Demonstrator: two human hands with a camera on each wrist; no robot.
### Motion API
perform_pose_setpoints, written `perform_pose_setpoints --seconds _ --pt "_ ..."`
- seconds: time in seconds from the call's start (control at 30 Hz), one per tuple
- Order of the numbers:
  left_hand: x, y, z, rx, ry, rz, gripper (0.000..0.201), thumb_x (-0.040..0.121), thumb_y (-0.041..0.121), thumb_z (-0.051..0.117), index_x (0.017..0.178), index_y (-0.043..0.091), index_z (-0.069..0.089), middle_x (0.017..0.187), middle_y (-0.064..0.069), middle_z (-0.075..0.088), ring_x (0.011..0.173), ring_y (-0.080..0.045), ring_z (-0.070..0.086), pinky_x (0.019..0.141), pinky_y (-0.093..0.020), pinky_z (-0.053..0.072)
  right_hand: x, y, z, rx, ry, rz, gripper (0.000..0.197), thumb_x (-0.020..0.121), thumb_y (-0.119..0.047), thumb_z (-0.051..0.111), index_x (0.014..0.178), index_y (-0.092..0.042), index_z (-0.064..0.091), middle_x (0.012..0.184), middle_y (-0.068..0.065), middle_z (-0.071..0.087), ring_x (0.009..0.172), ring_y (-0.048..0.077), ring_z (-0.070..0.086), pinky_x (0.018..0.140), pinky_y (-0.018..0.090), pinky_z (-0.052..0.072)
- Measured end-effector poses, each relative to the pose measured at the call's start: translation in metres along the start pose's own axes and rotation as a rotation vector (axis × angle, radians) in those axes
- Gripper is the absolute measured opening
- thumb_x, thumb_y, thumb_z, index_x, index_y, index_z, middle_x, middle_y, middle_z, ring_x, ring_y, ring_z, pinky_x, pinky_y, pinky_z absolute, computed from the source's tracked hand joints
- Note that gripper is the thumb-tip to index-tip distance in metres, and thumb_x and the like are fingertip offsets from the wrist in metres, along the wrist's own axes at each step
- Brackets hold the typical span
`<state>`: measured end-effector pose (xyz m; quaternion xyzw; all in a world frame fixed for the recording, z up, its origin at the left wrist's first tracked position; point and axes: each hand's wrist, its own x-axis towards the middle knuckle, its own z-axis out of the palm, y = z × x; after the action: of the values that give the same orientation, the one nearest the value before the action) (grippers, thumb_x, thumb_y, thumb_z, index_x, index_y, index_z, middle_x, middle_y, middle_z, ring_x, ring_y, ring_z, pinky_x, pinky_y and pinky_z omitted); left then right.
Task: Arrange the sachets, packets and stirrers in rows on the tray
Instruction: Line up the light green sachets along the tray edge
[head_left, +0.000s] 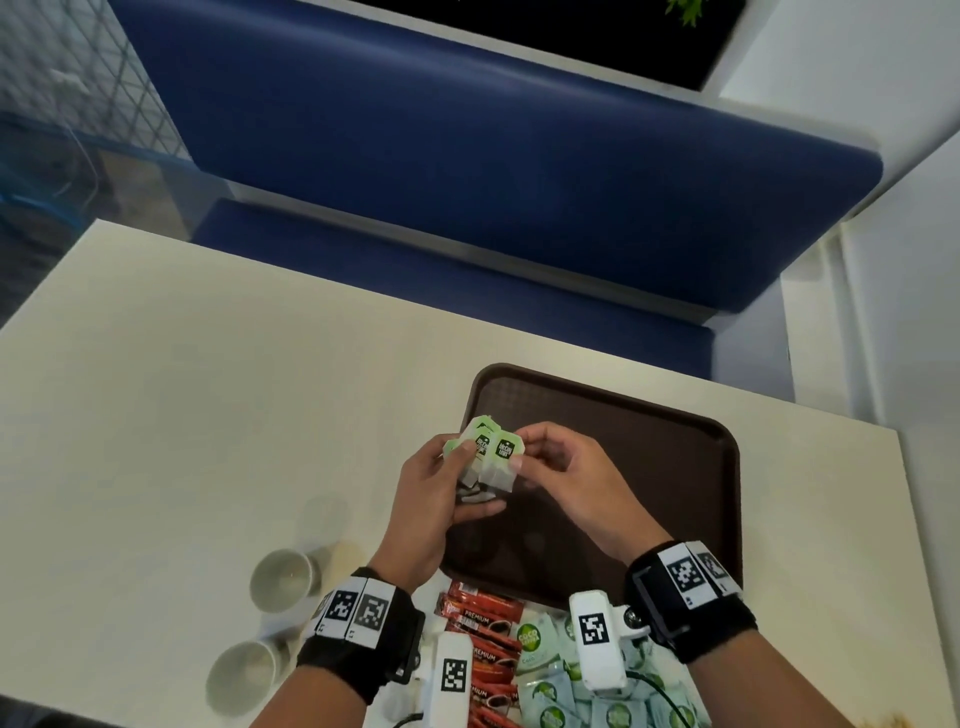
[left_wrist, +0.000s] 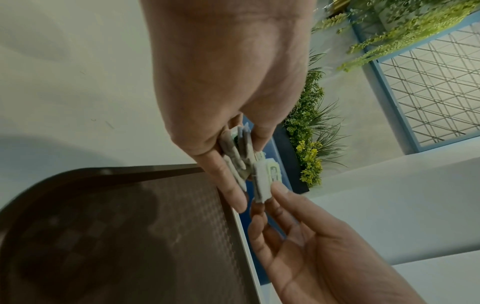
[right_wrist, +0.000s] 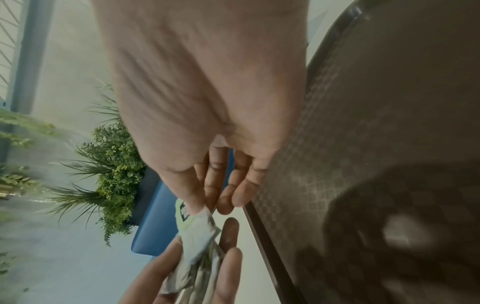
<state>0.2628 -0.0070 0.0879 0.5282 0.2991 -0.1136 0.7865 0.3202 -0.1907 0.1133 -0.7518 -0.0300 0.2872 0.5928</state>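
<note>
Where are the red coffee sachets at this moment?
In the head view, the red coffee sachets lie on the table just outside the near edge of the brown tray, between the two wrists, left of the pale green packets.

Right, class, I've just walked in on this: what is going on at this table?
A person is sorting tea bags above a brown tray. The left hand holds a small bunch of them, and the right hand pinches one at the front of the bunch. Nothing lies on the visible part of the tray. Red packets and pale green sachets wait by the tray's near edge.
</note>
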Motion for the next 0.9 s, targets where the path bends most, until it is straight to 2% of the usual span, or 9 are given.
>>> perform_pose_setpoints --seconds 0.1,0.2,0.37,0.5,0.63,0.83,0.9 --pt "0.009 0.004 0.001 0.013 0.041 0.012 0.025 0.109 0.024 0.06 0.126 0.007 0.069 0.117 -0.014 0.078 0.105 -0.031 0.079 0.089 -0.059 0.065 0.014 0.0 -0.008 -0.059 -0.001 0.003 0.011 0.098 -0.022 0.073 0.109 -0.021 0.075 0.107 0.0 0.078 0.103 0.021 0.072 0.089 0.036 0.06" --pt "0.018 0.006 0.001 -0.002 0.089 0.015 0.024 0.11 0.023 0.059 0.126 0.006 0.068 0.117 -0.014 0.078 0.103 -0.032 0.08 0.092 -0.06 0.064 0.039 0.006 -0.019 -0.07 0.114 0.004 0.008 0.098 -0.021 0.073 0.106 -0.022 0.074 0.106 -0.001 0.077 0.101 0.023 0.072 0.087 0.038 0.06" --pt "0.027 0.007 -0.002 -0.04 0.132 -0.008 0.024 0.11 0.021 0.059 0.125 0.005 0.067 0.116 -0.016 0.079 0.105 -0.033 0.08 0.094 -0.062 0.062 0.104 0.024 -0.028 -0.17 0.216 0.018 0.009 0.099 -0.021 0.07 0.107 -0.024 0.07 0.103 -0.005 0.076 0.096 0.014 0.071 0.086 0.033 0.058" --pt "0.032 0.006 -0.006 -0.045 0.151 -0.02 0.023 0.11 0.021 0.06 0.124 0.004 0.067 0.114 -0.019 0.078 0.103 -0.036 0.08 0.093 -0.064 0.061 0.146 0.037 -0.021 -0.256 0.308 0.022 0.007 0.1 -0.018 0.068 0.105 -0.022 0.068 0.098 -0.004 0.074 0.086 0.014 0.069 0.076 0.028 0.052" --pt "0.035 0.007 -0.009 -0.042 0.161 -0.026 0.023 0.111 0.02 0.059 0.125 0.004 0.067 0.113 -0.017 0.079 0.103 -0.036 0.08 0.093 -0.064 0.061 0.159 0.044 -0.014 -0.363 0.362 0.008 0.011 0.101 -0.014 0.066 0.111 -0.015 0.068 0.099 -0.001 0.072 0.091 0.015 0.067 0.08 0.023 0.05" --pt "0.036 0.009 -0.009 -0.029 0.159 -0.025 0.024 0.111 0.02 0.058 0.126 0.005 0.067 0.113 -0.015 0.08 0.103 -0.036 0.08 0.093 -0.065 0.061 0.164 0.048 -0.009 -0.455 0.368 -0.022 0.008 0.102 -0.011 0.064 0.108 -0.014 0.068 0.094 -0.006 0.066 0.084 0.009 0.062 0.068 0.005 0.041" --pt "0.037 0.009 -0.009 -0.026 0.158 -0.028 0.024 0.11 0.021 0.059 0.127 0.005 0.067 0.114 -0.015 0.079 0.103 -0.036 0.08 0.093 -0.065 0.061 0.166 0.049 -0.008 -0.465 0.376 -0.044 0.007 0.102 -0.011 0.065 0.107 -0.014 0.069 0.095 -0.005 0.068 0.085 0.008 0.062 0.069 0.005 0.041"
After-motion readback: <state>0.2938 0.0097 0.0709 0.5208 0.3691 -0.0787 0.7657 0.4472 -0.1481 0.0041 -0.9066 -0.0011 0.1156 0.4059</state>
